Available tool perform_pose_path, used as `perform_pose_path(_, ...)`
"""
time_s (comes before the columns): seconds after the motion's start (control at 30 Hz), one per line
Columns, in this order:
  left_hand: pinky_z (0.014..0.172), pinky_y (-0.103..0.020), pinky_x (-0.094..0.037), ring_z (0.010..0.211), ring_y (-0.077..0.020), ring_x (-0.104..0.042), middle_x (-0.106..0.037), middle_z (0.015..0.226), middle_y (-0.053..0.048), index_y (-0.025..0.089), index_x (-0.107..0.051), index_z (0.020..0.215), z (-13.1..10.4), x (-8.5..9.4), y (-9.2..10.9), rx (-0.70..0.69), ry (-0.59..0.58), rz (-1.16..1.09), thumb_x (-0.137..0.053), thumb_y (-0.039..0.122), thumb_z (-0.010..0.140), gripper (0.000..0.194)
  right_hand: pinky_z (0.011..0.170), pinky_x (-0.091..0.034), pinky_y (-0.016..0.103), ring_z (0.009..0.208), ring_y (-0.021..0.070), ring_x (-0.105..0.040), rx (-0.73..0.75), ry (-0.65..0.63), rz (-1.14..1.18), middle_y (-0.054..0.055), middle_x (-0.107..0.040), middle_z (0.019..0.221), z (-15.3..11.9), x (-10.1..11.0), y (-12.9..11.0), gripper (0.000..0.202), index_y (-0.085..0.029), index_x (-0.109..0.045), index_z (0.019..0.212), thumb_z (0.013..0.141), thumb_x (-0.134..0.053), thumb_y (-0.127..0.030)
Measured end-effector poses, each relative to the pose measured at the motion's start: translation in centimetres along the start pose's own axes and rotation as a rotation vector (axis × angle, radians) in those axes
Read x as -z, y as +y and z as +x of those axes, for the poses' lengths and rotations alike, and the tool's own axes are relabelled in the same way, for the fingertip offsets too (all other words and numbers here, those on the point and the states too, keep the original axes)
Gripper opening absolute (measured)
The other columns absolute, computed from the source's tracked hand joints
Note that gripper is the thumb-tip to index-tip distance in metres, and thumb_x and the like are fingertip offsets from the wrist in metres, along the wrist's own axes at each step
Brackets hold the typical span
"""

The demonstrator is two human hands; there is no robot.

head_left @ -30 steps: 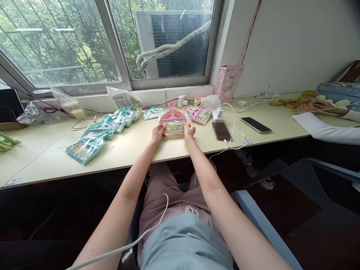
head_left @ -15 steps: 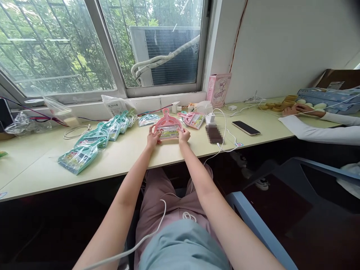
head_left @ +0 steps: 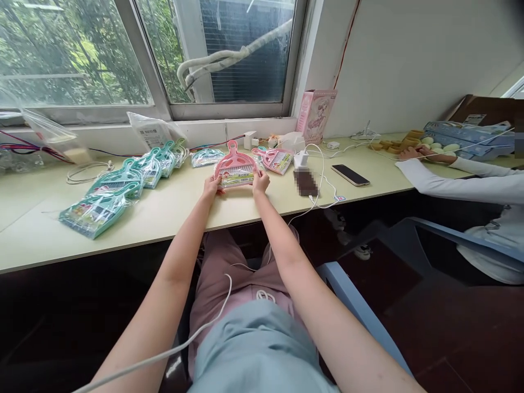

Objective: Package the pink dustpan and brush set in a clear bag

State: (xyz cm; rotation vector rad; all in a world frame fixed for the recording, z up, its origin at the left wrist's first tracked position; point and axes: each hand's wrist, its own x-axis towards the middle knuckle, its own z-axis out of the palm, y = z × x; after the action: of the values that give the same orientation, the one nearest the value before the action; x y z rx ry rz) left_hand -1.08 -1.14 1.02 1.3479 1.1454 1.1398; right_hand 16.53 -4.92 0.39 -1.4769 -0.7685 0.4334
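A pink dustpan and brush set (head_left: 234,166) in clear wrap with a printed label is held upright over the table, its handle pointing away from me. My left hand (head_left: 212,186) grips its left edge, and my right hand (head_left: 260,180) pinches the right edge. Just behind it on the right lies another pink set (head_left: 278,159). A green-blue wrapped set (head_left: 207,157) lies behind on the left. Several wrapped green dustpan and brush sets overlap in a row to the left, the closest green set (head_left: 98,212) lying near the table's front edge.
Right of my hands are a blurred dark object (head_left: 305,182), a white charger (head_left: 301,159) with cables, and a phone (head_left: 350,175). A pink box (head_left: 316,117) stands by the wall. Farther right, another person's hands (head_left: 421,154) work among yellow-brown pieces. The table (head_left: 172,215) runs below the window.
The view has tilted down and shifted slightly, so everything sits elsewhere in the picture. Both hands still hold the pink set; my right fingers have moved a little along its edge.
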Motion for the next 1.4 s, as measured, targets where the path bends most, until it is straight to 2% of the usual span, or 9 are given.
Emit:
perform_pose_path(0.2,0.032,-0.019,-0.027,0.029,-0.0059,-0.038,-0.054,0.061,0.005,0.017,-0.052,0.1,0.0,-0.4,0.1,-0.124,0.012,-0.004,-0.059,0.027,0.088,0.017,0.071,-0.049,0.029,0.081,0.0197,-0.064,0.021,-0.006,-0.046,0.006,-0.067,0.083,0.2,0.0,0.1,0.026,-0.022,-0.06,0.077,0.094,-0.05,-0.039)
perform_pose_path(0.33,0.03,-0.02,-0.025,0.03,-0.0054,-0.035,-0.051,0.064,0.006,0.018,-0.05,0.096,0.1,-0.4,0.0,-0.154,0.008,0.0,-0.054,0.023,0.088,0.01,0.073,-0.048,0.029,0.079,0.0195,-0.063,-0.022,0.032,-0.035,0.004,-0.067,0.079,0.1,-0.1,0.0,0.026,-0.023,-0.055,0.07,0.091,-0.053,-0.038)
perform_pose_path(0.53,0.029,-0.02,-0.024,0.034,-0.0046,-0.034,-0.052,0.069,0.004,0.02,-0.046,0.092,0.5,-0.2,-0.1,-0.206,0.037,-0.093,-0.059,0.031,0.086,0.018,0.065,-0.049,0.025,0.075,0.0163,-0.061,-0.073,-0.051,0.194,0.001,-0.065,0.079,0.1,-0.2,0.2,0.023,-0.022,-0.057,0.074,0.088,-0.058,-0.04)
perform_pose_path(0.67,0.03,-0.019,-0.025,0.035,-0.004,-0.032,-0.05,0.066,0.005,0.021,-0.043,0.087,0.8,0.1,0.0,-0.176,0.064,-0.073,-0.059,0.036,0.086,0.022,0.058,-0.052,0.025,0.069,0.0144,-0.059,-0.119,-0.11,0.333,0.002,-0.063,0.079,0.0,-0.3,0.0,0.029,-0.02,-0.059,0.074,0.088,-0.056,-0.045)
perform_pose_path(0.83,0.032,-0.019,-0.034,0.04,-0.0063,-0.043,-0.055,0.071,0.002,0.019,-0.047,0.087,0.8,0.6,0.2,-0.212,0.161,0.021,-0.051,0.037,0.09,0.019,0.057,-0.053,0.027,0.06,0.0131,-0.057,-0.084,-0.137,0.261,0.003,-0.063,0.074,-0.1,-0.3,0.1,0.035,-0.019,-0.062,0.07,0.089,-0.057,-0.048)
perform_pose_path(0.93,0.034,-0.019,-0.037,0.042,-0.007,-0.046,-0.057,0.074,0.001,0.018,-0.05,0.088,0.7,0.6,0.0,-0.259,0.227,0.107,-0.053,0.036,0.09,0.018,0.061,-0.054,0.027,0.06,0.0124,-0.058,-0.066,-0.137,0.183,0.002,-0.065,0.074,-0.1,-0.3,0.2,0.035,-0.02,-0.064,0.072,0.091,-0.055,-0.048)
perform_pose_path(1.03,0.033,-0.019,-0.035,0.038,-0.0066,-0.044,-0.056,0.07,0.002,0.019,-0.049,0.085,0.7,0.5,-0.3,-0.281,0.223,0.17,-0.053,0.038,0.091,0.02,0.064,-0.053,0.027,0.063,0.0133,-0.061,-0.067,-0.111,0.112,0.002,-0.065,0.075,-0.1,-0.3,0.2,0.036,-0.021,-0.065,0.075,0.094,-0.052,-0.048)
perform_pose_path(1.23,0.034,-0.019,-0.039,0.04,-0.0064,-0.048,-0.061,0.078,0.0,0.018,-0.049,0.089,0.1,0.5,0.2,-0.251,0.14,0.085,-0.056,0.054,0.087,0.036,0.061,-0.051,0.026,0.061,0.0145,-0.061,-0.097,-0.111,0.052,0.003,-0.066,0.076,-0.2,-0.1,-0.3,0.039,-0.023,-0.06,0.072,0.096,-0.047,-0.051)
perform_pose_path(1.4,0.034,-0.019,-0.042,0.045,-0.0076,-0.053,-0.063,0.083,-0.002,0.017,-0.049,0.093,-0.7,0.7,0.8,-0.316,0.143,0.134,-0.073,0.049,0.073,0.045,0.058,-0.05,0.023,0.066,0.0136,-0.062,-0.084,-0.177,0.126,0.003,-0.066,0.08,-0.1,-0.2,-0.2,0.044,-0.022,-0.06,0.079,0.092,-0.047,-0.062)
